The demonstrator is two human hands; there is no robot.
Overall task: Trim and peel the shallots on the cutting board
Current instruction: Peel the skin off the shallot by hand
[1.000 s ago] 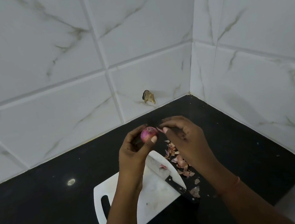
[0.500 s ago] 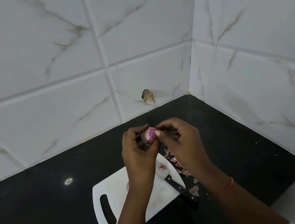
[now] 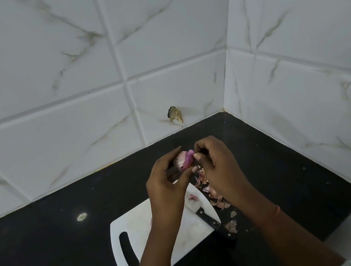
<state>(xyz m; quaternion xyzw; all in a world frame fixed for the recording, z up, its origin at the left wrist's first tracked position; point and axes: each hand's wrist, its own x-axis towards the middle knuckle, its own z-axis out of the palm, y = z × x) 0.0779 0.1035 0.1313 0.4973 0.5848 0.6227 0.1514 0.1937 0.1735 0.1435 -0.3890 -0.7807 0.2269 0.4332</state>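
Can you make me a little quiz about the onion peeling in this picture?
1. True or false: the knife is held in the right hand.
2. Which thing do both hands hold above the counter: A) the shallot, B) the cutting board, C) a spoon?
3. Fill in: the loose peels lie on the black ____, beside the board.

Key: 1 false, it lies on the board; 2 A, the left hand grips it; 3 counter.

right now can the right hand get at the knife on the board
Probably yes, once free: the knife lies uncovered just below the right hand, but that hand is pinching skin on the shallot.
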